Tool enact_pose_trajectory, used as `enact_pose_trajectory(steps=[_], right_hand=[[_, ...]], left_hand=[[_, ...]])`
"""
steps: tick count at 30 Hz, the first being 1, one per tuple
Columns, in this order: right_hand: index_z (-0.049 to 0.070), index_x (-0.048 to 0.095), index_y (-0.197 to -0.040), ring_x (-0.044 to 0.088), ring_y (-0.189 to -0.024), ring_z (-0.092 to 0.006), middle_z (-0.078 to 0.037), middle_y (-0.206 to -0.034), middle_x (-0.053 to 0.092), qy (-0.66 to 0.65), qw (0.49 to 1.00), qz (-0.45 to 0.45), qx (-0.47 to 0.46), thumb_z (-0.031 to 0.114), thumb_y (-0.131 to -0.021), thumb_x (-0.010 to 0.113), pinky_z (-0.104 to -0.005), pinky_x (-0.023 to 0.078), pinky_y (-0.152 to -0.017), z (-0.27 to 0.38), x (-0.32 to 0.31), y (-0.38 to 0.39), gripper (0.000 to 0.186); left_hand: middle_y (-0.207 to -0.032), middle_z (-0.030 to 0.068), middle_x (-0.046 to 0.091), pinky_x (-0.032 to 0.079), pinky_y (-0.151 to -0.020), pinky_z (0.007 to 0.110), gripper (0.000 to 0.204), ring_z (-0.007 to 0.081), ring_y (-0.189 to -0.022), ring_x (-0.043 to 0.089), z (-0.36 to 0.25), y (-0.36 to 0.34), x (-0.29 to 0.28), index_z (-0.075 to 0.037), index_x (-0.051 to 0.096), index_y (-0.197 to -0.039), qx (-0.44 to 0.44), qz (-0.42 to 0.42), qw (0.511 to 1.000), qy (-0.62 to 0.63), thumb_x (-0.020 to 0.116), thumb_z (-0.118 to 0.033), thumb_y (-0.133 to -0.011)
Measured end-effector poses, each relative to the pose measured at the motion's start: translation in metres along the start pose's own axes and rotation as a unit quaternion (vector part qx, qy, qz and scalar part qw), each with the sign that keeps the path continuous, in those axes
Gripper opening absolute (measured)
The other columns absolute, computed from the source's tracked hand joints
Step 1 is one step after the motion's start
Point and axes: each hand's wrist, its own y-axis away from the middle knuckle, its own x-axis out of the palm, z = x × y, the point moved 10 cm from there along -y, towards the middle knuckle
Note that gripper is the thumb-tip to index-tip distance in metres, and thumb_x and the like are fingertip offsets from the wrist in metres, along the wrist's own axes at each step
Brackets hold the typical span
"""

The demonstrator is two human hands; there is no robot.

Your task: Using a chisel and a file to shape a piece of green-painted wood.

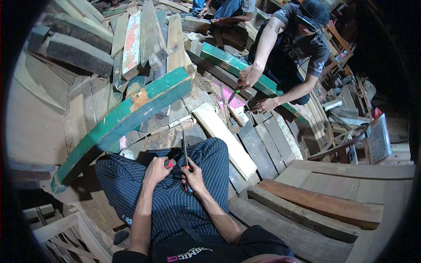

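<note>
My left hand is closed round a tool with a red and black handle, whose red end sticks out beside the thumb. The rest of that tool is hard to make out. Close by on its right, my right hand grips the red and dark handle of a long, narrow dark-bladed tool, its blade pointing up and away from me. Both hands are over my lap, above dark striped trousers. A curved green-painted wooden beam with a bare scraped patch stretches past my left knee.
Across from me a co-worker holds a green-handled tool over another green beam. A white board lies ahead. Stacked timber fills the far left; long planks are at right. Another person sits farther back.
</note>
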Motion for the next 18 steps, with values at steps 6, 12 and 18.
enact_pose_trajectory(steps=[6, 12, 18], right_hand=[[0.009, 0.035, -0.148, 0.049, -0.058, -0.0082, 0.0, -0.078, 0.05, -0.01, 1.0, -0.002, 0.002, 0.001, -0.093, 0.054, -0.0221, 0.045, -0.047, 0.0024, -0.0016, 0.0014, 0.059], [0.009, 0.034, -0.148, 0.049, -0.057, -0.0081, 0.0, -0.075, 0.048, 0.006, 1.0, -0.01, 0.009, 0.002, -0.094, 0.054, -0.0221, 0.045, -0.047, 0.0036, -0.0015, 0.0006, 0.058], [0.007, 0.034, -0.148, 0.049, -0.056, -0.0081, 0.0, -0.074, 0.048, -0.01, 1.0, -0.006, 0.001, 0.001, -0.093, 0.054, -0.0221, 0.044, -0.046, 0.0039, -0.0009, 0.0004, 0.058]], left_hand=[[-0.08, 0.0254, 0.063, 0.047, -0.072, 0.048, 0.029, 0.0431, -0.081, 0.06, 0.0023, -0.0015, 0.0068, 0.003, 0.065, -0.084, -0.018, 0.027, 0.999, 0.011, 0.075, -0.02, -0.073], [-0.082, 0.0277, 0.064, 0.049, -0.074, 0.048, 0.03, 0.0439, -0.083, 0.061, 0.0019, -0.0015, 0.0046, 0.002, 0.067, -0.09, -0.009, 0.019, 1.0, -0.011, 0.073, -0.024, -0.076], [-0.082, 0.0265, 0.064, 0.048, -0.075, 0.048, 0.029, 0.0429, -0.084, 0.06, 0.002, -0.0008, 0.0044, 0.002, 0.066, -0.084, -0.033, 0.035, 0.999, -0.003, 0.072, -0.025, -0.076]])
